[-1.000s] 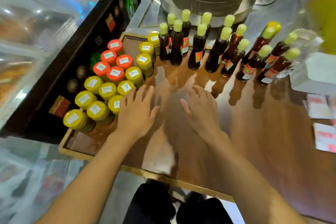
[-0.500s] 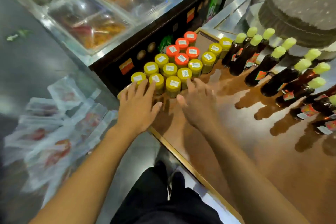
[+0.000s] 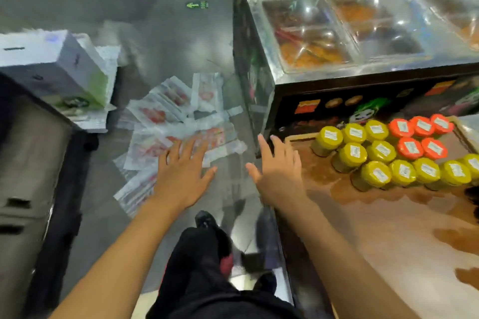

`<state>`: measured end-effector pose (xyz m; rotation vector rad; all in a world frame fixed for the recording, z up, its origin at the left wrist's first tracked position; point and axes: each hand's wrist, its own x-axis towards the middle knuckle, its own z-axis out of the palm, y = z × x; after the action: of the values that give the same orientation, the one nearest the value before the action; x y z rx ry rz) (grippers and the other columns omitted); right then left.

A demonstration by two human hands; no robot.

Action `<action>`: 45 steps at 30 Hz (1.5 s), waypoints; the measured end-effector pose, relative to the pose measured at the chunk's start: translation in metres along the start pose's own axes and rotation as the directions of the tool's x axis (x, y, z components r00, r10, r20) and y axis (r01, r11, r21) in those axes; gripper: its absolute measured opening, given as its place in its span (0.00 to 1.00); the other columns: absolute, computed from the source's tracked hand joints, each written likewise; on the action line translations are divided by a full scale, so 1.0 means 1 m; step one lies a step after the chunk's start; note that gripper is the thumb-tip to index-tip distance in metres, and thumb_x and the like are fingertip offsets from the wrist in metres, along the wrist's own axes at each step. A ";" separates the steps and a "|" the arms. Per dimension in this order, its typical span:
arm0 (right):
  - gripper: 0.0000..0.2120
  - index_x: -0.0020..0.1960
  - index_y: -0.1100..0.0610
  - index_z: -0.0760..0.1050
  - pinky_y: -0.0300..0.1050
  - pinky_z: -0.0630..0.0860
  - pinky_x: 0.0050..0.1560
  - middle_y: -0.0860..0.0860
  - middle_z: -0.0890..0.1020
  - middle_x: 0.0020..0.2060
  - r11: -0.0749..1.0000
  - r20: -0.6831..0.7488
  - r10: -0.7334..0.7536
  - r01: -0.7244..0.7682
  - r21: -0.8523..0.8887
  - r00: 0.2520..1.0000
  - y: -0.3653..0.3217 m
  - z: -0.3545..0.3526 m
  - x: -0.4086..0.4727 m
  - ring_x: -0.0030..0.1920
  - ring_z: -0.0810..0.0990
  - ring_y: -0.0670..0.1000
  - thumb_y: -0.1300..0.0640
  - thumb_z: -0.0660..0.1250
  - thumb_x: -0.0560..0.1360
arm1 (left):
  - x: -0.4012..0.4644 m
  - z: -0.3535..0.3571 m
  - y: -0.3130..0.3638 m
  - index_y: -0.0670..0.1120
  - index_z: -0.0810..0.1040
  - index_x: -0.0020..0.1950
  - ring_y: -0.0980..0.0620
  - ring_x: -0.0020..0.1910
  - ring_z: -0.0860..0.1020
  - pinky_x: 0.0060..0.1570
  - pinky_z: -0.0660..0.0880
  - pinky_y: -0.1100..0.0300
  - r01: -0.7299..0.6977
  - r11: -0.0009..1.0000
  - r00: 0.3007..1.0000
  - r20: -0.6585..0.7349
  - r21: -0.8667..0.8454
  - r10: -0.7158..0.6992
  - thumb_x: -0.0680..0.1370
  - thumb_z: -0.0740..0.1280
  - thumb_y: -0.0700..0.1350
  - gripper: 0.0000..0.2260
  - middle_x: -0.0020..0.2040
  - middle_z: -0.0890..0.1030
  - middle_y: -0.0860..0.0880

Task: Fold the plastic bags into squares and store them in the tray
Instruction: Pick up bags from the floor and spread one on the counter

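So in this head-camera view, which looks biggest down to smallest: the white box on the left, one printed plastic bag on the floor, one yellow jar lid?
As they look in the head view:
1. White box, clearly largest.
2. Plastic bag.
3. Yellow jar lid, smallest.
The lid is nearer the camera than the bag, so its true size is even smaller by comparison.

A single wide-angle camera worn on the person's head looks steeply down and forward, close above both outstretched forearms. Its view takes in the grey floor (image 3: 166, 41) straight below, the wooden counter (image 3: 388, 235) at right, and a glass display case (image 3: 337, 21) at upper right. Edges bend with lens distortion.
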<state>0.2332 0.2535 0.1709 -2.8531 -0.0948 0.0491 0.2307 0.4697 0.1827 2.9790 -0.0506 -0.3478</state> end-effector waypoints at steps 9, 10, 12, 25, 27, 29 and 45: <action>0.35 0.81 0.48 0.52 0.65 0.53 0.77 0.56 0.58 0.78 0.968 0.210 -0.216 0.237 -0.080 0.954 -0.146 0.063 0.143 0.77 0.57 0.62 0.38 0.59 0.79 | 0.082 -0.012 -0.175 0.52 0.56 0.82 0.40 0.80 0.54 0.74 0.53 0.42 0.167 0.983 0.985 -0.033 -0.075 -0.170 0.81 0.61 0.61 0.32 0.82 0.56 0.47; 0.35 0.81 0.47 0.50 0.64 0.50 0.78 0.55 0.55 0.79 0.966 0.224 -0.227 0.249 -0.074 0.948 -0.161 0.066 0.156 0.78 0.54 0.61 0.38 0.58 0.80 | 0.086 -0.015 -0.192 0.51 0.58 0.81 0.40 0.79 0.56 0.73 0.55 0.41 0.184 0.980 0.982 -0.033 -0.073 -0.187 0.81 0.62 0.61 0.32 0.81 0.59 0.46; 0.34 0.80 0.47 0.48 0.62 0.48 0.78 0.55 0.53 0.80 0.957 0.246 -0.259 0.283 -0.065 0.934 -0.186 0.072 0.177 0.78 0.52 0.61 0.38 0.57 0.80 | 0.094 -0.022 -0.220 0.52 0.55 0.82 0.40 0.80 0.54 0.74 0.54 0.41 0.230 0.972 0.972 -0.025 -0.052 -0.232 0.82 0.59 0.62 0.32 0.82 0.57 0.47; 0.37 0.80 0.50 0.57 0.63 0.58 0.74 0.58 0.61 0.78 0.828 0.397 -0.496 0.558 -0.050 0.772 -0.299 0.125 0.280 0.75 0.62 0.64 0.35 0.45 0.75 | 0.115 -0.017 -0.317 0.52 0.57 0.82 0.39 0.80 0.54 0.75 0.54 0.40 0.536 0.824 0.840 0.022 -0.183 -0.542 0.81 0.54 0.65 0.32 0.82 0.58 0.47; 0.36 0.80 0.50 0.58 0.64 0.58 0.74 0.57 0.61 0.78 0.806 0.428 -0.531 0.592 -0.011 0.731 -0.309 0.141 0.294 0.75 0.62 0.64 0.35 0.47 0.76 | 0.122 -0.009 -0.321 0.52 0.58 0.82 0.38 0.80 0.55 0.75 0.54 0.39 0.577 0.793 0.813 0.040 -0.194 -0.581 0.81 0.52 0.65 0.31 0.81 0.58 0.47; 0.34 0.81 0.49 0.56 0.64 0.57 0.75 0.57 0.59 0.79 0.763 0.466 -0.578 0.646 0.019 0.670 -0.317 0.166 0.308 0.76 0.60 0.63 0.36 0.51 0.79 | 0.131 0.005 -0.326 0.52 0.57 0.82 0.39 0.80 0.53 0.75 0.53 0.40 0.623 0.755 0.778 0.068 -0.206 -0.624 0.80 0.49 0.66 0.33 0.82 0.56 0.47; 0.32 0.80 0.52 0.58 0.60 0.55 0.76 0.55 0.60 0.78 0.663 0.650 -0.637 0.725 0.187 0.416 -0.246 0.596 0.364 0.76 0.57 0.60 0.42 0.59 0.80 | 0.196 0.407 -0.413 0.56 0.51 0.83 0.47 0.80 0.50 0.76 0.51 0.47 0.774 0.474 0.605 0.268 -0.420 -0.750 0.83 0.59 0.57 0.30 0.82 0.52 0.54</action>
<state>0.5553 0.6817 -0.3396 -2.4888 -1.4609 0.9349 0.3345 0.8133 -0.3133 2.2625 1.2258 -0.4283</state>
